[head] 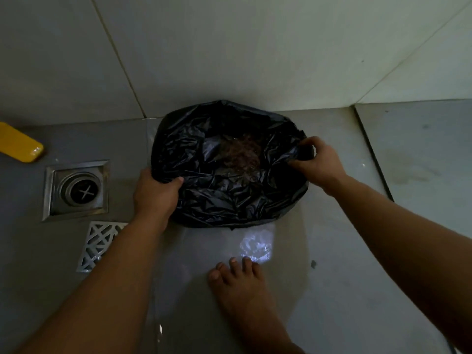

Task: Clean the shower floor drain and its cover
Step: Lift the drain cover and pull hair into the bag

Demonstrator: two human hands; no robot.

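A black plastic bag [229,195] lies open on the wet grey floor by the wall, with a brownish clump of hair and dirt [241,154] inside it. My left hand [155,195] grips the bag's left rim. My right hand [315,162] pinches the right rim. To the left, the square steel floor drain [76,190] stands uncovered, its round inner cup showing a cross. The patterned metal drain cover [98,242] rests on the floor just below the drain, partly hidden by my left forearm.
A yellow object [19,143] lies at the far left near the wall. My bare foot [245,297] stands on the wet floor [258,244] below the bag. Tiled walls meet the floor right behind the bag. A floor joint [370,154] runs at the right.
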